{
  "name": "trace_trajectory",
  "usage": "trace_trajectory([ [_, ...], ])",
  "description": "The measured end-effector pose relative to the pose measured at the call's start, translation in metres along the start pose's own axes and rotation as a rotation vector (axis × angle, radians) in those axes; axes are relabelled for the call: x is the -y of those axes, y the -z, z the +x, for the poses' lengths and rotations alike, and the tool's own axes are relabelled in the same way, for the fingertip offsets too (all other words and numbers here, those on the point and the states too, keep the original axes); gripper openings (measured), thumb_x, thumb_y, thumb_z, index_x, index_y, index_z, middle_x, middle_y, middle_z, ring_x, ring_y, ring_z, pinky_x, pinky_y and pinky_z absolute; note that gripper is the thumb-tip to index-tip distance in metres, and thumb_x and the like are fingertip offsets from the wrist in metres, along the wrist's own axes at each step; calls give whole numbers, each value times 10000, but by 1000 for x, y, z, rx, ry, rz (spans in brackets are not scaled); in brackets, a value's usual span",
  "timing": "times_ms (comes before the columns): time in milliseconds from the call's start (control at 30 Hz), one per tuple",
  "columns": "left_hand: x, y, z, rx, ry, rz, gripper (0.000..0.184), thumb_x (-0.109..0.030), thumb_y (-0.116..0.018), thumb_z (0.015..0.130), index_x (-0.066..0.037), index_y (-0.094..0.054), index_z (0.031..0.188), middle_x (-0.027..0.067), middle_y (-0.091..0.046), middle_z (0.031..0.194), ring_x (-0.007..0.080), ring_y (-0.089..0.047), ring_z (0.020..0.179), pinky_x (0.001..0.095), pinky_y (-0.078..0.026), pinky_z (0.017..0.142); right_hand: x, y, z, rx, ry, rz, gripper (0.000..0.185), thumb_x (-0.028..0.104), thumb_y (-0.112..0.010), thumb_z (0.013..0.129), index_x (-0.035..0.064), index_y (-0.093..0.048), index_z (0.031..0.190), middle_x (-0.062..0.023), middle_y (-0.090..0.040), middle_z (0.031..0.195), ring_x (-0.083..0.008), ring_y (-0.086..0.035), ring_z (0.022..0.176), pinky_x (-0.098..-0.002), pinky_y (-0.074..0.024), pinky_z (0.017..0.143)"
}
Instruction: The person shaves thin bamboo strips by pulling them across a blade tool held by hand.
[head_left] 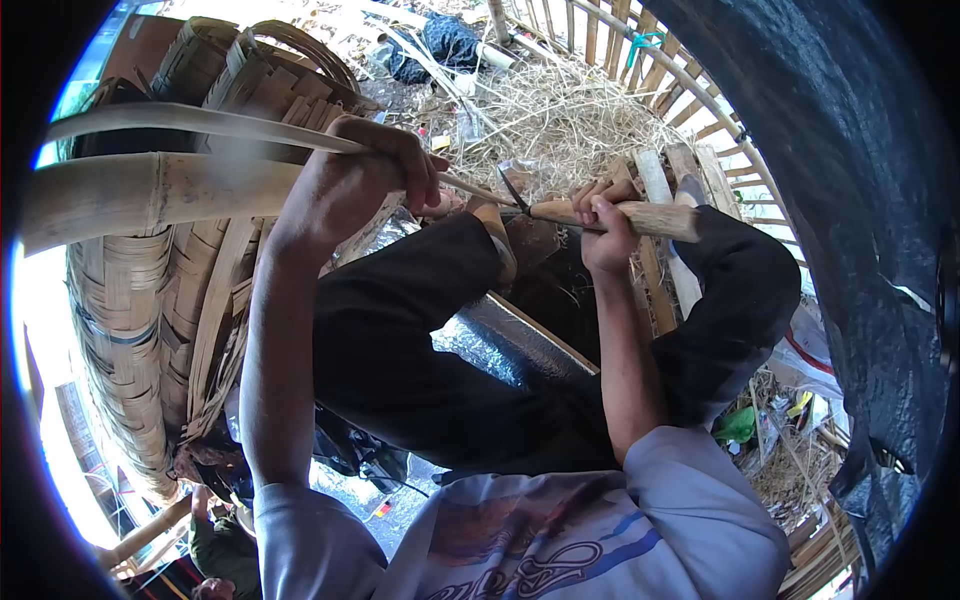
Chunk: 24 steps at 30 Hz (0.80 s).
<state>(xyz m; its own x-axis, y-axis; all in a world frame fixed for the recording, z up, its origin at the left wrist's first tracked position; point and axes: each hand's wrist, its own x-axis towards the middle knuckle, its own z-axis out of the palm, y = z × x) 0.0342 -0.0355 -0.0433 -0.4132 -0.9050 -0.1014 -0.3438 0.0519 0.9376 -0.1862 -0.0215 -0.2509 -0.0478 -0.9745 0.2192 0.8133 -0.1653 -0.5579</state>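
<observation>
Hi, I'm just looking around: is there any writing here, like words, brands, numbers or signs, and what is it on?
No text can be read with certainty.
Shirt front: curly lettering, too distorted at this angle to read.
Small scraps on the ground: too small to tell whether anything is printed.
Wooden handle and pale strip: no lettering visible.

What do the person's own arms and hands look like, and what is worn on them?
The left hand and right hand are without gloves, and I see no watch or bracelet. The forearms are uncovered; the sleeves are short, loose and pale bluish grey.
</observation>
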Motion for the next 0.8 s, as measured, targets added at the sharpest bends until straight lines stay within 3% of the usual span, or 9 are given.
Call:
trace_trajectory([
  [100,2,1,-2,-1,-29,-53,325,-250,-460,699,32,-576,586,99,-595,615,183,-611,648,378,-456,894,-26,32,-15,-203,-126,-450,107,56,-489,770,74,-399,716,-46,-428,594,-123,-401,544,-296,-387,609],
  [233,4,2,-4,-4,-49,-63,304,-238,-482,697,30,-578,590,96,-583,603,185,-609,645,400,-448,908,-18,36,-4,-244,-131,-262,121,47,-488,766,80,-388,707,-40,-413,576,-124,-402,548,-298,-385,621],
  [367,4,0,-3,12,3,-50,317,-239,-480,711,36,-572,583,98,-577,599,188,-609,640,403,-446,911,0,14,8,-24,-36,81,87,10,-495,767,36,-438,707,-59,-468,592,-136,-440,538,-291,-392,586],
  [433,6,3,0,57,-67,-57,360,-278,-518,761,25,-561,571,99,-576,606,192,-608,638,411,-448,905,-16,29,-1,-66,-51,33,83,9,-503,761,39,-448,707,-52,-469,589,-124,-446,540,-276,-399,582],
  [500,14,4,1,75,-157,-114,479,-405,-562,804,10,-549,566,99,-574,613,194,-605,636,426,-453,890,-35,47,-7,-200,-153,-436,80,7,-507,757,43,-455,708,-46,-473,592,-108,-453,544,-253,-396,567],
  [567,13,5,1,93,-196,-93,561,-513,-566,795,1,-544,571,100,-572,624,192,-600,632,438,-457,877,-37,61,-2,-262,-212,-384,81,10,-511,757,48,-457,710,-43,-477,598,-94,-458,546,-234,-384,545],
  [667,14,4,1,90,-188,-83,609,-561,-549,791,9,-543,574,96,-566,620,189,-596,626,439,-459,872,-20,40,8,-97,-81,-82,88,7,-504,767,52,-453,712,-38,-469,597,-100,-454,575,-253,-388,588],
  [767,12,3,-2,91,-166,-75,627,-576,-539,790,12,-541,573,93,-567,620,190,-597,625,440,-457,873,-16,24,8,11,-111,-136,146,43,-479,776,85,-372,688,-42,-404,571,-123,-357,538,-308,-379,678],
  [800,10,3,-1,100,-164,-59,637,-585,-533,789,13,-540,570,92,-570,621,192,-598,625,440,-455,874,-30,38,3,-66,-161,-239,138,36,-499,763,83,-391,692,-34,-408,573,-115,-383,539,-274,-381,629],
])
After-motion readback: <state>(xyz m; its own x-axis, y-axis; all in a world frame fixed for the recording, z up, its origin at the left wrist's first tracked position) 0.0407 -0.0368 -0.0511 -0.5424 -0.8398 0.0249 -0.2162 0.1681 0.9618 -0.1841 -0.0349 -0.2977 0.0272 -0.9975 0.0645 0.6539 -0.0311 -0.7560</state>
